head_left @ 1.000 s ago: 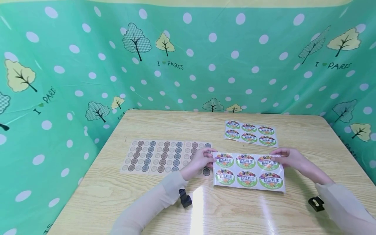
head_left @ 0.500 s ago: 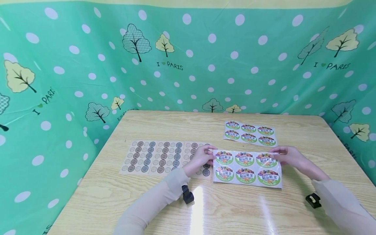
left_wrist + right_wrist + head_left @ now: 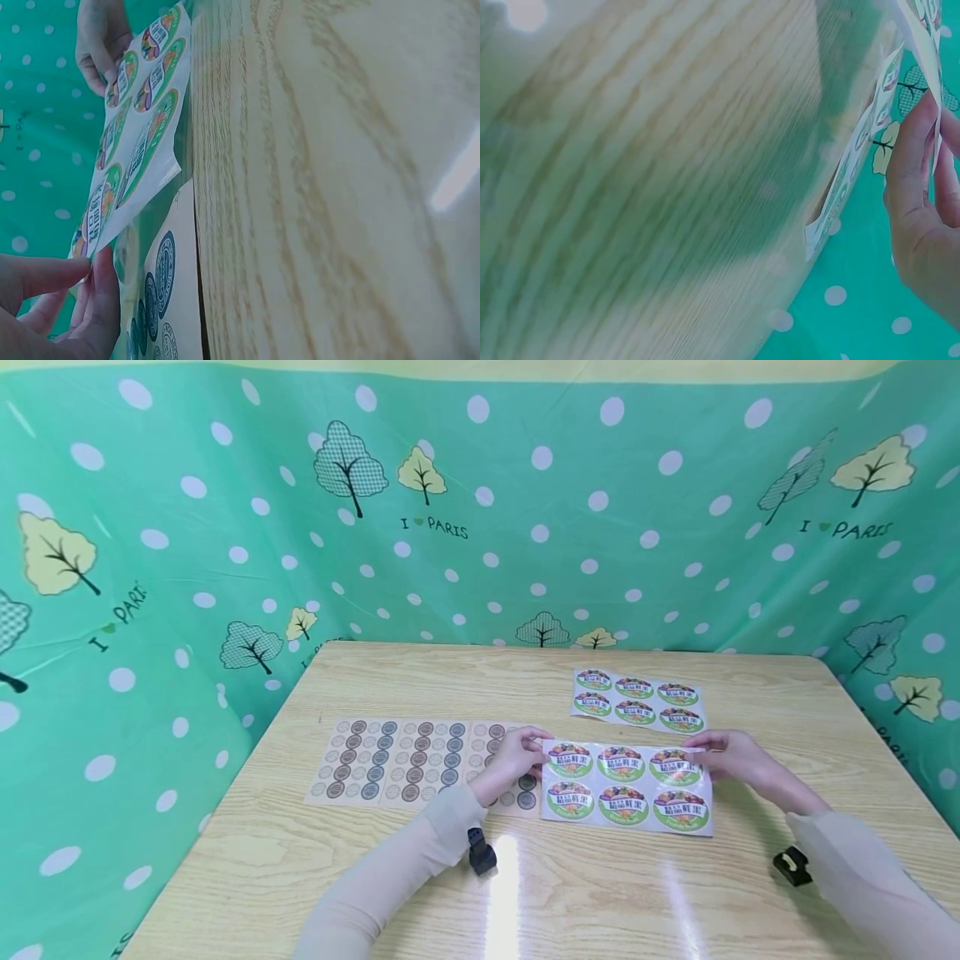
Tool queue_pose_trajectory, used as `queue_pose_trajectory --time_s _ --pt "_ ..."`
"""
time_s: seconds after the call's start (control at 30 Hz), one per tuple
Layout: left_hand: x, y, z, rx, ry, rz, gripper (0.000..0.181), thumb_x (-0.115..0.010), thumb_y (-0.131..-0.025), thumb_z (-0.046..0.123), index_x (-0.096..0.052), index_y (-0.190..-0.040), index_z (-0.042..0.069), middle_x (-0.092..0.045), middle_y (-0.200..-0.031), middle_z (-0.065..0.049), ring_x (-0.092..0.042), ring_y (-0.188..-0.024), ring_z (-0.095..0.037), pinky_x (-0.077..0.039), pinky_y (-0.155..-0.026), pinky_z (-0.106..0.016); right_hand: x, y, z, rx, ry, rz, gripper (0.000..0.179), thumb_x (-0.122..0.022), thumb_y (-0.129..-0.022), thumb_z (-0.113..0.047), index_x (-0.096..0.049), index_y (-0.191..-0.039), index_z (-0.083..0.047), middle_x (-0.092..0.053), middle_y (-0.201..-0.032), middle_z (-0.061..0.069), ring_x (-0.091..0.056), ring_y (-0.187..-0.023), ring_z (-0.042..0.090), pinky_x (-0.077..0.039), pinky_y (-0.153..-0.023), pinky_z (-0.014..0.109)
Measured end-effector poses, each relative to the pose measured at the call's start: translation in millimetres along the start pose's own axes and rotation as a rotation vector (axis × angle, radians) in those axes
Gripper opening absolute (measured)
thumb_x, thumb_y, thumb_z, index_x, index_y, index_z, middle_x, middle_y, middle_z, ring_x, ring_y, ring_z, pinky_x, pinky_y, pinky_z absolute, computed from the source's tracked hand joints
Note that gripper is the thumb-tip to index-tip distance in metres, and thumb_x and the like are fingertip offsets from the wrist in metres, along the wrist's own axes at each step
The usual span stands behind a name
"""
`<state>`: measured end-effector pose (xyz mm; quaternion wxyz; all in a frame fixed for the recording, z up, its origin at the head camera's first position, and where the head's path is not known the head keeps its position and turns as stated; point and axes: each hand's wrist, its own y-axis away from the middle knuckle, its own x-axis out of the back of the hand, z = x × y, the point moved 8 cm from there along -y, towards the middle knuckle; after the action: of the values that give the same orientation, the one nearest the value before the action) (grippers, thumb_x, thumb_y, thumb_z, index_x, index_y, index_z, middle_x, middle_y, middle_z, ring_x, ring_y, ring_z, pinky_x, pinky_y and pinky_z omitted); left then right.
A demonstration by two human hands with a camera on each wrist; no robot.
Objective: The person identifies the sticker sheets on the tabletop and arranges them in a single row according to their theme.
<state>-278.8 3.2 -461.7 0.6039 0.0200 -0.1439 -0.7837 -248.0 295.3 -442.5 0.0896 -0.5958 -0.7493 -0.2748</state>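
A white sheet of oval fruit stickers [image 3: 597,786] is held between both hands, above the wooden table. My left hand [image 3: 515,758] pinches its left edge between thumb and fingers, as the left wrist view shows for the sticker sheet [image 3: 142,135]. At the opposite edge my right hand [image 3: 733,760] pinches the upper corner; in the right wrist view, the right hand [image 3: 922,225] has the thin sheet between thumb and fingers. Beneath the left hand lie brown sheets of small round stickers [image 3: 397,760], partly covered by that hand.
Another sheet of the same fruit stickers [image 3: 637,700] lies flat farther back on the wooden table [image 3: 420,893]. A green dotted curtain [image 3: 480,568] hangs behind and at the sides. Black wrist devices [image 3: 482,853] sit under both sleeves.
The held sticker sheet has shifted slightly back and to the left, with both hands still gripping it. The sheets on the table have stayed put.
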Motion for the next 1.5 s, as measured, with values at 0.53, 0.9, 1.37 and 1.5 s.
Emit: queue_pose_trajectory --time_s 0.53,0.9,1.37,1.5 --pt "2.0 -4.9 0.9 -0.035 -0.100 0.033 0.030 -0.060 -0.074 -0.012 -0.062 -0.101 0.001 -0.050 -0.067 -0.002 -0.050 -0.046 -0.010 -0.052 -0.048 -0.025 -4.6 -6.5 -3.6 0.037 0.069 0.025 0.039 -0.060 -0.083 -0.013 -0.050 -0.110 0.014 -0.059 -0.087 0.009 -0.059 -0.071 0.015 -0.053 -0.063 0.029" --pt "3.1 -8.2 -2.4 -0.045 -0.116 0.031 0.030 -0.059 -0.071 -0.014 -0.061 -0.098 -0.001 -0.051 -0.066 -0.003 -0.052 -0.047 -0.011 -0.052 -0.047 -0.024 -6.2 -11.1 -1.8 0.045 0.126 0.050 0.036 -0.060 -0.081 -0.011 -0.052 -0.107 0.013 -0.057 -0.081 0.007 -0.056 -0.068 0.013 -0.052 -0.059 0.027" --pt "2.4 -12.1 -4.4 -0.053 -0.135 0.030 0.029 -0.060 -0.070 -0.014 -0.061 -0.097 -0.002 -0.050 -0.064 -0.002 -0.051 -0.046 -0.010 -0.052 -0.047 -0.023 -8.6 -18.2 4.3 0.043 0.168 0.045 0.033 -0.061 -0.081 -0.011 -0.054 -0.104 0.012 -0.057 -0.078 0.006 -0.056 -0.066 0.014 -0.051 -0.056 0.026" --pt "2.3 -12.6 -3.5 -0.062 -0.164 0.041 0.029 -0.061 -0.070 -0.013 -0.062 -0.095 -0.001 -0.051 -0.064 -0.002 -0.050 -0.045 -0.009 -0.052 -0.047 -0.023 -9.2 -19.2 4.8 0.045 0.162 0.038 0.032 -0.060 -0.082 -0.010 -0.054 -0.103 0.012 -0.057 -0.078 0.007 -0.056 -0.065 0.014 -0.052 -0.056 0.027"
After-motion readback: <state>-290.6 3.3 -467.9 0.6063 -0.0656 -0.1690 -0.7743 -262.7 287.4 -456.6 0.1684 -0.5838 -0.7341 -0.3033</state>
